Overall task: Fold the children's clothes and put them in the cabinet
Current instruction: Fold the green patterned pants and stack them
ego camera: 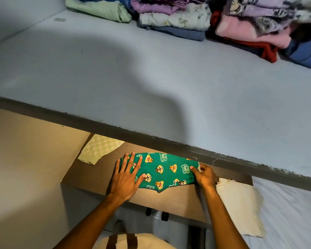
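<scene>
Left hand (127,178) flat, fingers spread on green printed garment (162,170) on wooden shelf (178,198), right hand (204,177) pinching its edge; folded stacks (171,17) already on upper shelf (115,78), cream piece (239,203) apparently left.

Cartoon lettering on green garment (162,169)
Repeated pale-green print among chipmunk faces, apparently "Chip 'n Dale"; small, curved and partly upside down, so not fully legible. Nothing else readable.

Above my wooden worktop (178,200) runs a pale blue shelf (115,78). Right of the worktop lies a white bed sheet (291,203); below its front edge, dark chair casters (156,213).
</scene>
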